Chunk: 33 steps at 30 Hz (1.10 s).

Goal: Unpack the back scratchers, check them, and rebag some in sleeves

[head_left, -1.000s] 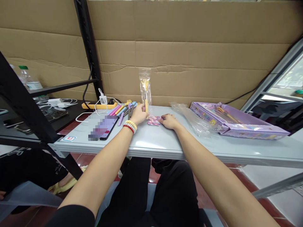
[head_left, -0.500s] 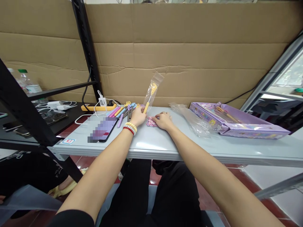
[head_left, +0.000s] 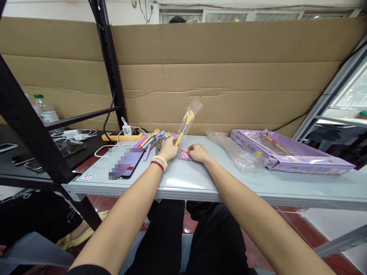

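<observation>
My left hand [head_left: 169, 148] is closed around a yellow-handled back scratcher [head_left: 180, 137], whose claw head points up and away from me. A clear plastic bag [head_left: 196, 107] covers the claw end. On the table, a small stack of pink printed cards [head_left: 185, 154] lies between my hands. My right hand [head_left: 198, 152] has its fingertips pinched at the stack's right edge, on a pink card. Just left of my left hand, several more back scratchers [head_left: 147, 142] with pink, orange, blue and purple handles lie in a row.
A phone [head_left: 130, 162] lies at the left, near a yellow power strip [head_left: 114, 136] with a white charger. Clear plastic bags [head_left: 233, 151] are spread right of my right hand, beside an open purple box [head_left: 309, 164]. Cardboard [head_left: 229, 76] stands behind the table [head_left: 183, 185].
The view has tilted up slightly, so everything appears lower. My left hand still holds the bagged back scratcher; my right fingers have shifted slightly on the pink cards.
</observation>
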Each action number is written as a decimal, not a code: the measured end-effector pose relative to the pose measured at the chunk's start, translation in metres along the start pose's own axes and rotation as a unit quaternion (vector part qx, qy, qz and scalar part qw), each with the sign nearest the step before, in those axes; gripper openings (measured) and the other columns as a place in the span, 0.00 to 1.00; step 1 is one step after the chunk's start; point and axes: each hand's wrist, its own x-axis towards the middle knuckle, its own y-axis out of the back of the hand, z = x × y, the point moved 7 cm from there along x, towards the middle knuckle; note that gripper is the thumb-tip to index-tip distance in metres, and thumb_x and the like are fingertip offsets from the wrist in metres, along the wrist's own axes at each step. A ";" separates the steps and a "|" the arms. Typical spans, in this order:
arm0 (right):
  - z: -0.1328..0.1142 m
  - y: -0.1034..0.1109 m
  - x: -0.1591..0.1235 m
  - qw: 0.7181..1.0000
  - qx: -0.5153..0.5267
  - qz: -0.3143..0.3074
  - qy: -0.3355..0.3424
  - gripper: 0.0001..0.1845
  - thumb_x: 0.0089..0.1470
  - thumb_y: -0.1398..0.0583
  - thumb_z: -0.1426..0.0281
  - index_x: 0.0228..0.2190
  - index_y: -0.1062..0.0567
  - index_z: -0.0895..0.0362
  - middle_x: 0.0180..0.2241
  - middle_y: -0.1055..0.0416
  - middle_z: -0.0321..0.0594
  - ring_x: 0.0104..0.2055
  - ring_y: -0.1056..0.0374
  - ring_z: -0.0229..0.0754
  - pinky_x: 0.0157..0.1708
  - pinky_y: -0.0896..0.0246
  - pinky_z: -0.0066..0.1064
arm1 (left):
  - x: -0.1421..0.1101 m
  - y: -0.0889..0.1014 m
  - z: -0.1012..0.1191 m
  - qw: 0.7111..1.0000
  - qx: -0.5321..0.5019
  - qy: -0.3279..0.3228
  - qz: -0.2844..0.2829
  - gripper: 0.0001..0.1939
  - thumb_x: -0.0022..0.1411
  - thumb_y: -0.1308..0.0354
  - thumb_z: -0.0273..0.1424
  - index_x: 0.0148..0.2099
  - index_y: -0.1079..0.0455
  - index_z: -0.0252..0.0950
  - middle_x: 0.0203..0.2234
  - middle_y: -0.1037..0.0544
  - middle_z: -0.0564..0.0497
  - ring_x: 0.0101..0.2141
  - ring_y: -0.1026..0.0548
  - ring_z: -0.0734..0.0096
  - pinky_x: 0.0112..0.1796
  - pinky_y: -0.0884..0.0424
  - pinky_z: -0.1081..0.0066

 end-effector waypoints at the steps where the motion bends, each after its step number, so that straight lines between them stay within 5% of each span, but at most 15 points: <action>1: 0.000 0.000 0.000 1.000 0.002 0.003 0.000 0.17 0.52 0.44 0.61 0.40 0.22 0.55 0.49 0.32 0.51 0.55 0.45 0.59 0.47 0.47 0.45 | 0.000 0.000 0.000 1.000 0.001 0.002 0.001 0.15 0.42 0.41 0.16 0.33 0.27 0.37 0.30 0.22 0.48 0.36 0.26 0.60 0.46 0.35 0.63; 6: -0.002 0.003 -0.004 1.000 -0.002 0.015 0.005 0.26 0.47 0.42 0.50 0.39 0.23 0.57 0.48 0.32 0.53 0.54 0.44 0.59 0.47 0.47 0.44 | 0.001 -0.001 -0.002 1.000 0.010 -0.008 -0.003 0.15 0.43 0.41 0.17 0.35 0.28 0.37 0.32 0.22 0.47 0.37 0.26 0.60 0.46 0.35 0.62; 14: 0.005 0.009 -0.004 0.999 0.032 0.012 -0.032 0.29 0.37 0.34 0.54 0.42 0.26 0.53 0.48 0.33 0.48 0.54 0.42 0.54 0.46 0.45 0.40 | -0.002 0.000 0.001 0.999 0.022 -0.025 -0.010 0.16 0.44 0.41 0.17 0.38 0.28 0.37 0.34 0.22 0.47 0.36 0.25 0.63 0.44 0.33 0.65; 21: 0.000 0.006 -0.006 0.999 0.045 0.013 0.005 0.15 0.47 0.40 0.57 0.31 0.24 0.54 0.42 0.30 0.47 0.52 0.43 0.55 0.45 0.47 0.41 | -0.005 0.004 0.000 1.000 0.003 -0.018 -0.018 0.19 0.46 0.42 0.18 0.43 0.28 0.32 0.36 0.22 0.45 0.37 0.25 0.65 0.42 0.32 0.68; 26: 0.002 0.030 -0.010 0.973 0.184 0.130 0.046 0.17 0.53 0.51 0.63 0.18 0.33 0.57 0.25 0.33 0.41 0.35 0.37 0.46 0.34 0.45 0.32 | -0.025 0.008 0.000 0.998 -0.016 0.028 -0.045 0.17 0.46 0.43 0.20 0.42 0.29 0.30 0.33 0.22 0.46 0.33 0.25 0.67 0.34 0.31 0.71; 29: 0.011 0.051 -0.021 0.954 0.225 0.191 0.056 0.19 0.55 0.57 0.65 0.18 0.37 0.56 0.21 0.37 0.38 0.27 0.41 0.40 0.27 0.48 0.29 | -0.047 0.008 -0.001 0.991 -0.071 0.062 -0.096 0.12 0.45 0.44 0.21 0.36 0.30 0.30 0.27 0.24 0.49 0.28 0.27 0.69 0.28 0.32 0.73; 33: 0.020 0.079 -0.049 0.913 0.262 0.287 0.125 0.14 0.52 0.49 0.61 0.26 0.31 0.57 0.22 0.33 0.36 0.24 0.41 0.38 0.26 0.47 0.28 | -0.074 0.007 -0.001 0.976 -0.111 0.087 -0.164 0.08 0.44 0.42 0.24 0.32 0.31 0.31 0.22 0.28 0.52 0.23 0.30 0.73 0.25 0.34 0.74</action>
